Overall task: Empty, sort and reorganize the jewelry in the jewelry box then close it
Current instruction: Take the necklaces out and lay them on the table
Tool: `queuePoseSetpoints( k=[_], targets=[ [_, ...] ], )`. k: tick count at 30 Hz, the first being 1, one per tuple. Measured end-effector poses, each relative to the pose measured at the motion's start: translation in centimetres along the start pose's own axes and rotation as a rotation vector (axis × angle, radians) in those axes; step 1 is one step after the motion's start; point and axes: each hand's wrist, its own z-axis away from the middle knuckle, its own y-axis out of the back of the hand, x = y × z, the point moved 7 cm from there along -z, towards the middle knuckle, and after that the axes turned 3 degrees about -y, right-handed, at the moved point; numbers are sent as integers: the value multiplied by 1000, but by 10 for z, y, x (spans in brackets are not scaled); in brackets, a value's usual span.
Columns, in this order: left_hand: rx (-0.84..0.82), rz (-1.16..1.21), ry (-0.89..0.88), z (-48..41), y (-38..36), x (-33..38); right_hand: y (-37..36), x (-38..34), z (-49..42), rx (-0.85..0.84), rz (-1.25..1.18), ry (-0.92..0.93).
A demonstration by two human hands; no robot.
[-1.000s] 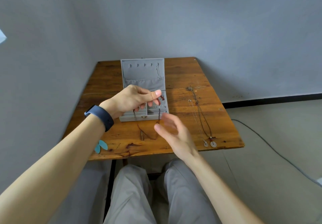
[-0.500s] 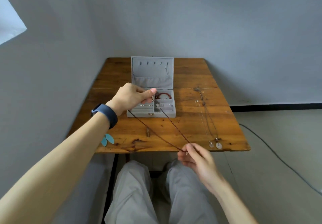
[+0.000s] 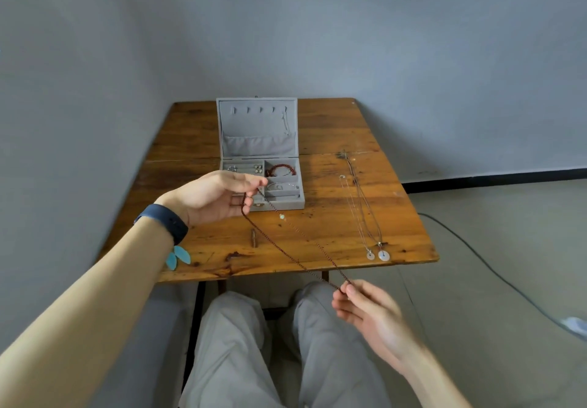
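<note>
Dark red necklace [image 3: 298, 265]: held above the bench [image 3: 333, 217], long axis diagonal from frame centre to lower right. Left hand [image 3: 219, 196] pinched the upper end, by the open jewelry box [image 3: 260, 150]. Right hand [image 3: 365, 309] pinched the lower end.

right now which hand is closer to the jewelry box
Left. The left hand holds one end of the brown necklace just in front of the jewelry box; the right hand pinches the other end beyond the table's near edge.

Two hands [image 3: 216, 196] [image 3: 365, 309], one jewelry box [image 3: 257, 128]
</note>
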Motion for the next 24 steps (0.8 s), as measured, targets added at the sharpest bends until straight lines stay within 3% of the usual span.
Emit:
queuePoseSetpoints(
  k=[3, 7, 12, 16, 24],
  targets=[
    [30, -70, -1, -7, -3, 1, 13, 6, 6, 14, 43, -6],
    [-51, -152, 23, -15, -25, 2, 35, 10, 11, 114, 100, 18],
    [132, -1020, -141, -42, -46, 13, 65, 7, 23, 243, 159, 78],
    [260, -1075, -291, -66, -70, 25, 85, 3, 30, 342, 157, 124],
    [276, -1256, -473, -133, -120, 48, 108, -11, 20, 470, 130, 141]
  ],
)
